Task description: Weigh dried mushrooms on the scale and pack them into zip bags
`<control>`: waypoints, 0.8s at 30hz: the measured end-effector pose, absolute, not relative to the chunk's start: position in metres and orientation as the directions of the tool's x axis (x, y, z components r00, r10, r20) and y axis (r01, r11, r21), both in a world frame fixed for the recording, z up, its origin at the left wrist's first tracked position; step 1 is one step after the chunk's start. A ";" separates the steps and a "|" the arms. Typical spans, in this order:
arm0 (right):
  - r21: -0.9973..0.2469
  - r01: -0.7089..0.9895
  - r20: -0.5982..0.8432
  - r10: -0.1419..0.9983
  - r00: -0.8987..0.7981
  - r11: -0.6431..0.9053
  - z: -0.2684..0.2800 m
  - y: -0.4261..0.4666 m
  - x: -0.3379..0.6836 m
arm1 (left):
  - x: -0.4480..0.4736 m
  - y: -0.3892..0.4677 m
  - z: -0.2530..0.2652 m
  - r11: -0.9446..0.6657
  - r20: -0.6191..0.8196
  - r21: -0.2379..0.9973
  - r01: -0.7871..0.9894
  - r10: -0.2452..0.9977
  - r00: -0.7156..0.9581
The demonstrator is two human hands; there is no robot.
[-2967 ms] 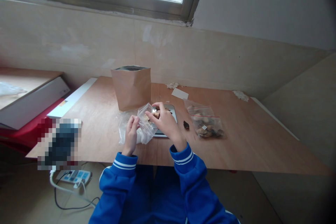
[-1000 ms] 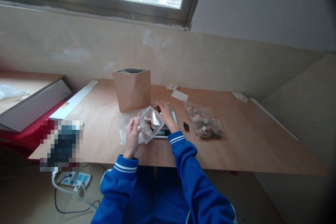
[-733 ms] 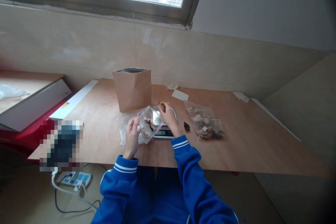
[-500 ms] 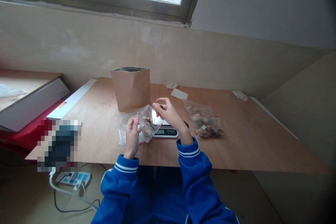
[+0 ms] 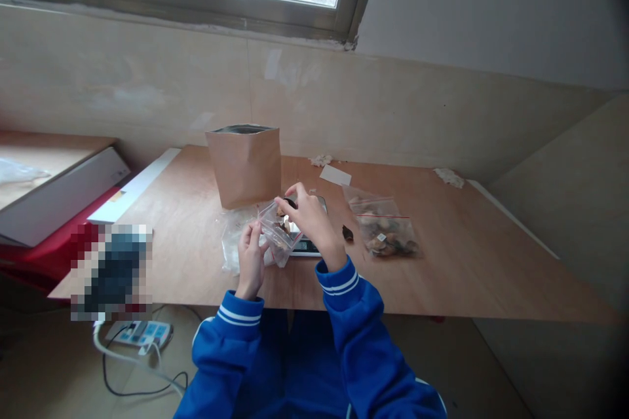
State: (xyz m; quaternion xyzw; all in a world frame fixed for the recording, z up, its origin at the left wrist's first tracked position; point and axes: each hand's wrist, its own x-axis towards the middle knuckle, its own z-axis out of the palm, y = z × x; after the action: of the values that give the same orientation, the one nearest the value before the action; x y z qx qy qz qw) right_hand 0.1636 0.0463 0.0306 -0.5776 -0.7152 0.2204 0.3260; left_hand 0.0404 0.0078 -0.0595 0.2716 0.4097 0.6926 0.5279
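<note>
My left hand (image 5: 250, 255) grips the near edge of a small clear zip bag (image 5: 278, 236) and holds it with its mouth open, brown pieces inside. My right hand (image 5: 308, 221) pinches a small brown piece at the bag's mouth. Under and behind the bag sits a small digital scale (image 5: 307, 243), mostly hidden by my right hand. Flat empty clear bags (image 5: 230, 239) lie beneath my left hand.
An open brown paper bag (image 5: 244, 165) stands behind the hands. A filled zip bag (image 5: 386, 230) lies to the right, a dark loose piece (image 5: 347, 233) beside it. A white card (image 5: 335, 175) and crumpled tissue (image 5: 322, 160) lie farther back. A power strip (image 5: 140, 332) lies on the floor.
My right hand reached to the scale, picked up a brown piece and brought it back to the mouth of the bag. My left hand kept hold of the bag.
</note>
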 end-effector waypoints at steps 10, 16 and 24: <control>-0.698 0.635 0.345 0.932 -0.107 0.332 0.038 0.029 0.170 | 0.040 0.006 -0.059 -0.111 -0.096 0.817 -0.565 0.941 -0.323; -0.851 0.479 0.207 0.976 -0.069 0.215 0.008 -0.006 0.186 | 0.041 0.004 -0.051 -0.102 -0.149 0.774 -0.625 0.930 -0.336; -0.917 0.334 0.194 0.975 -0.104 0.218 -0.008 -0.025 0.162 | 0.057 -0.012 -0.047 -0.120 -0.024 0.859 -0.497 0.962 -0.273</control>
State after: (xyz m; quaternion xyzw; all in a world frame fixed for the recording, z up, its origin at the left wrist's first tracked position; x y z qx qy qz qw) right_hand 0.1620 -0.0255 -0.0084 -0.5065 -0.6462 0.3665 0.4376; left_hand 0.0569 -0.0116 -0.0466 0.2898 0.4006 0.6899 0.5288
